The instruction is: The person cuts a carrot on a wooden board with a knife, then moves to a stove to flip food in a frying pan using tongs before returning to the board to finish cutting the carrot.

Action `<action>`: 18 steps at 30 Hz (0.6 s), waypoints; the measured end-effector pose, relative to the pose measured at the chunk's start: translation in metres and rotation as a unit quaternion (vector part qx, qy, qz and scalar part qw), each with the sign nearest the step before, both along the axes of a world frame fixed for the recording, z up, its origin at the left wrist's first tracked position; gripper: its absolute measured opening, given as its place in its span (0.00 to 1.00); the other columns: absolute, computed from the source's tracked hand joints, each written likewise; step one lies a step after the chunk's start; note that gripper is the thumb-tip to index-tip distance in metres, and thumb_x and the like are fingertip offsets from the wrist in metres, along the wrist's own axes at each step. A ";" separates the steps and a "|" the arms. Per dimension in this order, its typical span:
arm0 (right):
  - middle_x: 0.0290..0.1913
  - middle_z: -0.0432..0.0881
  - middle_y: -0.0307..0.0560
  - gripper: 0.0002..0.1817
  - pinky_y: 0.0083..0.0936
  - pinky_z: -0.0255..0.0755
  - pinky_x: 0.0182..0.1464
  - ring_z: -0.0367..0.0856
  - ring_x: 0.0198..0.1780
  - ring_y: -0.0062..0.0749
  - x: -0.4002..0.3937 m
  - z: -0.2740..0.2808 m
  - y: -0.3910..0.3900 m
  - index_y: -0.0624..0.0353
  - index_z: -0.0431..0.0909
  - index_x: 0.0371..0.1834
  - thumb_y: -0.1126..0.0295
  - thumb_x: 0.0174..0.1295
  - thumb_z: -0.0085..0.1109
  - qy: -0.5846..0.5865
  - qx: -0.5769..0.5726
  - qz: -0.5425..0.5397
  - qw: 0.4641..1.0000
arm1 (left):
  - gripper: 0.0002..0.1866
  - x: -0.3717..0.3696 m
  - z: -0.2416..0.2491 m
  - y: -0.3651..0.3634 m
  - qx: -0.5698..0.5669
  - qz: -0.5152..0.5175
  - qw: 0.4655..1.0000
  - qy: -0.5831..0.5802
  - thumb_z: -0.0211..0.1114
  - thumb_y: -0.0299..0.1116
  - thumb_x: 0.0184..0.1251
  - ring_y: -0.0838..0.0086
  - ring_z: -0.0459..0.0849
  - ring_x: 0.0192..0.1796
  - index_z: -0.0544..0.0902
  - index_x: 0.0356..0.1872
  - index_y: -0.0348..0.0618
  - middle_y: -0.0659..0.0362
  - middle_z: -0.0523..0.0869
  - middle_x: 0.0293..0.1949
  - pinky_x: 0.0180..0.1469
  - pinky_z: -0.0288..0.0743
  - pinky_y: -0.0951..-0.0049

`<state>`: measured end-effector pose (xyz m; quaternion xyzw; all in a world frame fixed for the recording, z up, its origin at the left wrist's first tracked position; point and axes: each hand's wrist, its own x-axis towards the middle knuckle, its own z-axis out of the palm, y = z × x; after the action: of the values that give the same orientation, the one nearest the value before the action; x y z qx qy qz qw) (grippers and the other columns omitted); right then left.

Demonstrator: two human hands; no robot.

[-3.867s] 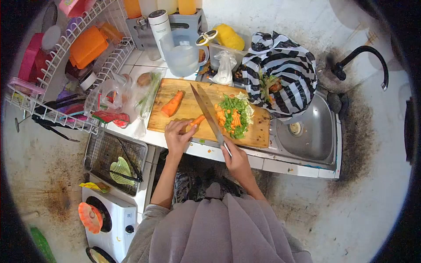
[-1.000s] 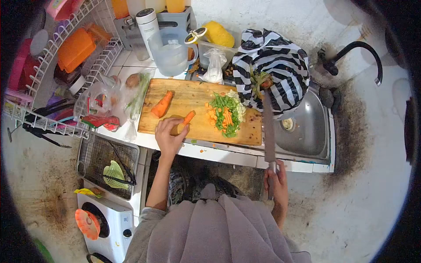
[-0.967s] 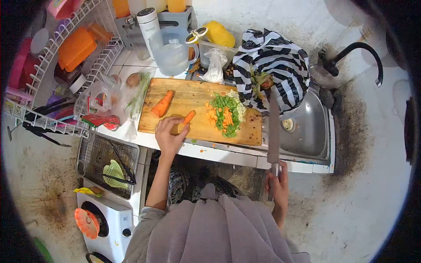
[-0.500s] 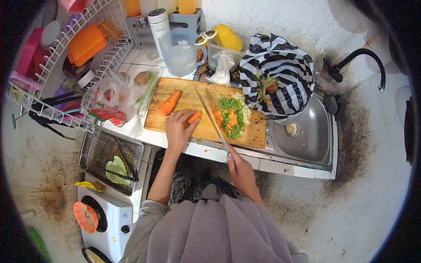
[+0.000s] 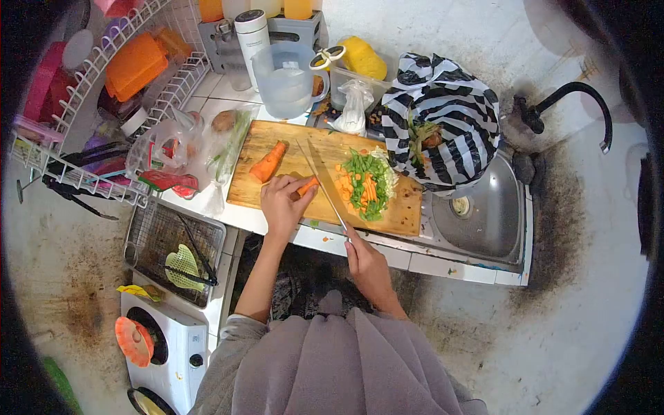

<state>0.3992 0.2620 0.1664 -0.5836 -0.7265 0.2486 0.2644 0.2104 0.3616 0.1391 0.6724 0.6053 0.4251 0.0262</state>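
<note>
My left hand (image 5: 281, 202) is closed on a short piece of carrot (image 5: 307, 186), pressing it against the wooden cutting board (image 5: 277, 144). In my right hand (image 5: 370, 266) is the handle of a long knife (image 5: 324, 181); its blade slants up and left across the board, right beside the carrot piece's cut end. A larger orange carrot (image 5: 268, 163) lies on the board beyond my left hand. To the right of the blade sits a heap of chopped vegetables (image 5: 366, 185): green slices, orange carrot bits and pale slivers.
A striped plastic bag (image 5: 470, 111) holding scraps stands by the steel sink (image 5: 494, 214), below a black faucet (image 5: 574, 90). Behind the board are a clear jug (image 5: 283, 86) and a white flask (image 5: 252, 45). A dish rack (image 5: 104, 76) and gas stove (image 5: 176, 346) are at left.
The knife has shifted left, from near the chopped heap to the end of the carrot piece, with my right hand moving along. My left hand stays almost in place.
</note>
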 end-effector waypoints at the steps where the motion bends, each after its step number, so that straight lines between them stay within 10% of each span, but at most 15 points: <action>1: 0.42 0.81 0.66 0.21 0.41 0.75 0.41 0.82 0.40 0.58 -0.003 -0.001 0.000 0.56 0.69 0.65 0.69 0.69 0.49 -0.003 0.005 -0.010 1.000 | 0.10 -0.001 0.000 0.000 0.004 -0.002 1.000 0.001 0.75 0.36 0.48 0.70 0.79 0.32 0.90 0.33 0.47 0.63 0.83 0.27 0.39 0.68 0.69; 7: 0.32 0.80 0.56 0.25 0.39 0.77 0.29 0.81 0.27 0.49 -0.014 -0.002 0.008 0.52 0.64 0.69 0.67 0.68 0.51 -0.025 0.075 -0.003 0.997 | 0.11 -0.002 -0.004 0.001 -0.019 -0.007 1.000 -0.014 0.75 0.35 0.47 0.70 0.79 0.34 0.90 0.33 0.46 0.63 0.83 0.27 0.41 0.67 0.69; 18: 0.37 0.81 0.63 0.26 0.47 0.78 0.36 0.83 0.33 0.56 -0.031 0.003 0.047 0.50 0.62 0.70 0.64 0.69 0.48 -0.110 -0.013 0.015 0.994 | 0.12 0.000 -0.002 0.000 -0.025 -0.003 1.000 -0.012 0.75 0.37 0.47 0.70 0.78 0.35 0.90 0.34 0.47 0.63 0.83 0.27 0.42 0.67 0.68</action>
<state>0.3682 0.3086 0.1692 -0.6002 -0.7562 0.1964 0.1714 0.2105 0.3618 0.1369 0.6682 0.6137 0.4174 0.0515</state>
